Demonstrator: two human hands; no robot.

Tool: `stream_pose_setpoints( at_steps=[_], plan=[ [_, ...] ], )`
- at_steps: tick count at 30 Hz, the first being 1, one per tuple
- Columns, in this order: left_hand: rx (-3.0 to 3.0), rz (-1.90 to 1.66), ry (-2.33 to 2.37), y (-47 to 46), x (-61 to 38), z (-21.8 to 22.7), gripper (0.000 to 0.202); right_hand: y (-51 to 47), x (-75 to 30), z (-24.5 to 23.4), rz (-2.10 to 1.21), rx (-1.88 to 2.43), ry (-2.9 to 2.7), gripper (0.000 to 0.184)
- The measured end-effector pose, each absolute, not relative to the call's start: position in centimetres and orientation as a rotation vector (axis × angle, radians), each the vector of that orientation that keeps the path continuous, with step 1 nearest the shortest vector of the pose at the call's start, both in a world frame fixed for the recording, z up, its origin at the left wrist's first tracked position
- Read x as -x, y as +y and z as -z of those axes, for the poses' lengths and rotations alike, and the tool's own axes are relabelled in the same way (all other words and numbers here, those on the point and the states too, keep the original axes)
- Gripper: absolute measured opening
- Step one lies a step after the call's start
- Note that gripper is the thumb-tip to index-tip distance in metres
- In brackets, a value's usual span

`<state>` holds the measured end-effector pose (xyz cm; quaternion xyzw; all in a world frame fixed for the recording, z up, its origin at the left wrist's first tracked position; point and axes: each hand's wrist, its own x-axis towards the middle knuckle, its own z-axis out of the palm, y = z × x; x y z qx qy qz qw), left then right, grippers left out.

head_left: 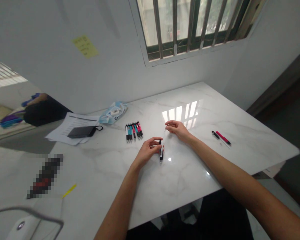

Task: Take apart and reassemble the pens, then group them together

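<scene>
Over the middle of the marble-patterned table, my left hand (147,151) is closed on a pen (161,155) with a pale barrel and black ends. The pen points down toward the table's front edge, and fingers cover part of its barrel. A little farther back and to the right, my right hand (179,131) pinches a thin, pale, stick-like piece (165,130), too small to identify. To the left lies a row of several click pens (133,131) in white, teal and red with black grips. Pen parts (222,137), red and black, rest on the right beside a thin white stick.
A blue-and-white soft pack (113,112) lies near the wall. Printed papers (62,128) carry a black power bank-like case (82,132) with a strap. At the left are a yellow strip (69,190) and a blurred-out dark object (45,176). A barred window (187,30) is above.
</scene>
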<state>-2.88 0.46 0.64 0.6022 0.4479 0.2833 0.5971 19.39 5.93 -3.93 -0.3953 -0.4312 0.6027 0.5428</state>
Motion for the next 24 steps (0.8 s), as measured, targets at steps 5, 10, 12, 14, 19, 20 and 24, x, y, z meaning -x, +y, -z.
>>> stream_pose_setpoints(
  at_steps=[5,10,12,14,19,20,24],
  plan=[
    [-1.391,-0.675,1.042,0.6,3.0,-0.3,0.053,5.7,-19.4,3.6,-1.429,0.929,-1.12,0.041],
    [-1.329,-0.705,1.045,0.7,3.1,0.1,0.07,4.9,-19.0,2.6,-1.472,0.865,-1.27,0.044],
    [-1.303,-0.74,1.045,0.7,2.9,0.1,0.077,4.6,-18.7,2.3,-1.453,0.859,-1.365,0.041],
    [-1.284,-0.772,1.044,0.5,2.7,0.0,0.083,4.3,-18.4,2.1,-1.444,0.881,-1.478,0.036],
    [-1.286,-0.815,1.047,0.4,2.3,-0.1,0.093,3.8,-17.7,2.5,-1.51,0.933,-1.538,0.033],
    [-1.302,-0.815,1.046,0.4,2.3,-0.1,0.093,3.8,-17.6,2.5,-1.499,0.933,-1.517,0.032],
    [-1.357,-0.821,1.053,0.4,2.2,0.2,0.087,4.1,-17.9,1.8,-1.431,0.867,-1.311,0.027]
  ],
)
